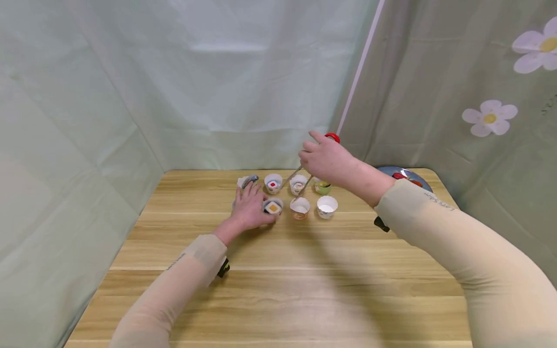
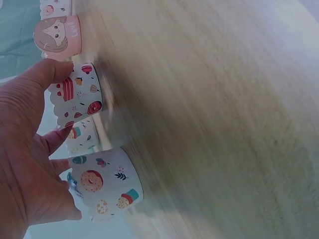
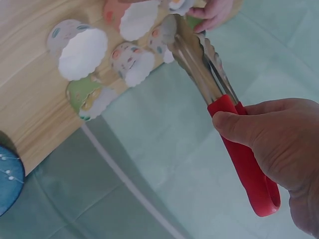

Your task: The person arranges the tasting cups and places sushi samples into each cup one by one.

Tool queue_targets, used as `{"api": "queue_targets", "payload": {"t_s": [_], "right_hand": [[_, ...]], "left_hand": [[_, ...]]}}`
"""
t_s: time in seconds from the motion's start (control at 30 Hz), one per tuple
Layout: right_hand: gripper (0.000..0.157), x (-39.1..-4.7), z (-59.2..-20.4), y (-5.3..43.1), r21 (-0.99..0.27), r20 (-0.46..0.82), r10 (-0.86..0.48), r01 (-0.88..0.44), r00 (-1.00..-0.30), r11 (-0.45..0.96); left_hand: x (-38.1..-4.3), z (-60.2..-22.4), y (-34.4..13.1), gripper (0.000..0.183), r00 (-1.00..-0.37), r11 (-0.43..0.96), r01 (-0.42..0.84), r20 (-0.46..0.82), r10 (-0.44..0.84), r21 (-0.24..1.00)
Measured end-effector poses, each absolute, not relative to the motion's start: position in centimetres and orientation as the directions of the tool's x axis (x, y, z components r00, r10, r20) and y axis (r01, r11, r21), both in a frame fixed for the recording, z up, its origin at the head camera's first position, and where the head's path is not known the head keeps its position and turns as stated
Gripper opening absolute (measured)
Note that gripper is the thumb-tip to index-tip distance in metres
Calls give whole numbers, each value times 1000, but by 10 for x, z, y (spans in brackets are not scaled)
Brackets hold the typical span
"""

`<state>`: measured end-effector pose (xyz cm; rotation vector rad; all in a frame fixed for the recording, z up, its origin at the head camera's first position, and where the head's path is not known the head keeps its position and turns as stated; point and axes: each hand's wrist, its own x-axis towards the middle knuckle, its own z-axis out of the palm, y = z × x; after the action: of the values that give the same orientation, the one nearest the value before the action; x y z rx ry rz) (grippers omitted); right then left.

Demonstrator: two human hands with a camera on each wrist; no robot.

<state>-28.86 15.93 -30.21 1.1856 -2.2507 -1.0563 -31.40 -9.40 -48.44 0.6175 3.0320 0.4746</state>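
My right hand [image 1: 328, 159] holds metal tongs with red handles [image 3: 244, 159]. In the head view the tong arms stand apart, tips down over the paper baking cups. My left hand [image 1: 249, 210] grips a white cup with red cake prints [image 2: 79, 94] between thumb and fingers. Inside this cup lies a white piece with an orange square [image 1: 273, 208]. Beside it, a cup with doughnut prints [image 2: 107, 184] sits by the other fingers. To its right stand a pink cup [image 1: 300, 209] and a white cup [image 1: 327, 208].
Behind is another row: a cup with a red-centred piece [image 1: 273, 184], a cup with a pale piece [image 1: 298, 185], a green cup [image 1: 323, 187] and one with a grey-blue item [image 1: 250, 181]. A blue plate [image 1: 425, 183] with red items stands at the table's back right.
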Motion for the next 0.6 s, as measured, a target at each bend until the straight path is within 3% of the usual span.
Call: {"api": "queue_targets", "payload": {"t_s": [0.13,0.33,0.6], "right_hand": [[25,-287,-302,170,755,7,-816,-532,-578,383],[29,-285,-307,191,747,42,-824,-530,-565,402],[27,-282,-313,227,736,76,-821,-524,-566,429]], "left_hand": [[-314,-485,-97,70,-921,875,383,42,388,298],[-311,-483,-104,98,-909,863,411,55,414,295],[-302,-476,-113,104,-903,848,423,70,424,318]]}}
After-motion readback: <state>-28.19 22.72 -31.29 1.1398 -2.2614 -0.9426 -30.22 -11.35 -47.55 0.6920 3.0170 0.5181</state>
